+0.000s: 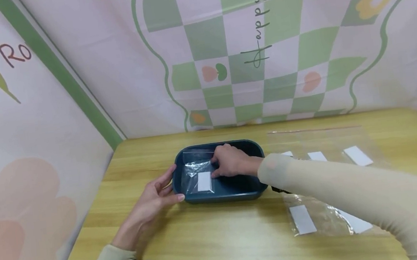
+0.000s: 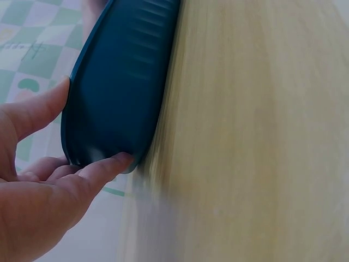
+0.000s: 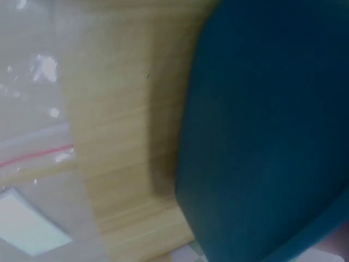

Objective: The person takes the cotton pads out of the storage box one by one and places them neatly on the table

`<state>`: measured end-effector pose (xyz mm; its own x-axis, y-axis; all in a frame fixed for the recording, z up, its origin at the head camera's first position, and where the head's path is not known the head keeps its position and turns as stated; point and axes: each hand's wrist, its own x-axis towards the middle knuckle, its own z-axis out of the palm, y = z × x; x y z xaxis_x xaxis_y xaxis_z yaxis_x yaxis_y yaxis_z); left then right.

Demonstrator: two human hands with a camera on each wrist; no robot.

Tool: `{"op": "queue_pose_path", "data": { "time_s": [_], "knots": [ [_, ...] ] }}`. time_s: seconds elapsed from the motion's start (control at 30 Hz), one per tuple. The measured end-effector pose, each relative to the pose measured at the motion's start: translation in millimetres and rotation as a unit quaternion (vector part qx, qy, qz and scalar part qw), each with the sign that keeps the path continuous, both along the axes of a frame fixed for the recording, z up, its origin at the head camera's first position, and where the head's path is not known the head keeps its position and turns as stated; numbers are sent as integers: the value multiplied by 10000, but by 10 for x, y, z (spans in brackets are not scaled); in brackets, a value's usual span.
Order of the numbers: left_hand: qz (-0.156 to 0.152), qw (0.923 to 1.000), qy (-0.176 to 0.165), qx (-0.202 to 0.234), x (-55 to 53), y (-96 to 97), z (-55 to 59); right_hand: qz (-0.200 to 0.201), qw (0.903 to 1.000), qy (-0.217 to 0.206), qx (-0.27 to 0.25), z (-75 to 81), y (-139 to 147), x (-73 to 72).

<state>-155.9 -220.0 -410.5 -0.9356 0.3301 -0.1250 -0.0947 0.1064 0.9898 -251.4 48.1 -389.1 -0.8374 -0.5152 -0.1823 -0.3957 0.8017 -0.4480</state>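
Note:
A dark blue plastic bin (image 1: 223, 195) stands on the wooden table. At its left end my left hand (image 1: 154, 199) holds it, thumb on the near side and fingers round the far side; the left wrist view shows this hand (image 2: 60, 185) against the bin's end (image 2: 114, 93). Inside the bin lies a clear zip bag (image 1: 192, 172) with a white label (image 1: 204, 181). My right hand (image 1: 231, 160) reaches into the bin and pinches the bag's right edge with thumb and index finger. In the right wrist view the bin's wall (image 3: 262, 131) hides the right hand's fingers.
More clear zip bags (image 1: 317, 203) with white labels (image 1: 302, 219) lie on the table (image 1: 222, 248) at the right, partly under the right forearm. A patterned cloth (image 1: 205, 31) hangs behind the table, and another (image 1: 58, 134) along its left side.

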Motion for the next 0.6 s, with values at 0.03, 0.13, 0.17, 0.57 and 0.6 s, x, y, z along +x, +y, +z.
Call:
{"op": "queue_pose_path", "data": {
  "time_s": [0.03, 0.13, 0.17, 0.57, 0.6],
  "knots": [
    [14, 10000, -12, 1, -1, 1, 5, -27, 10000, 16, -17, 0, -6, 9],
    [10, 10000, 16, -47, 0, -1, 10, -118, 9999, 40, -113, -1, -23, 36],
    [9, 10000, 23, -57, 1, -3, 9, -142, 9998, 39, -145, -5, -26, 40],
    [20, 10000, -5, -43, 8, -1, 11, -509, 9978, -72, -426, -2, -32, 68],
    [40, 10000, -15, -55, 8, -2, 14, -553, 9973, -75, -472, -4, -32, 72]
  ]
}}
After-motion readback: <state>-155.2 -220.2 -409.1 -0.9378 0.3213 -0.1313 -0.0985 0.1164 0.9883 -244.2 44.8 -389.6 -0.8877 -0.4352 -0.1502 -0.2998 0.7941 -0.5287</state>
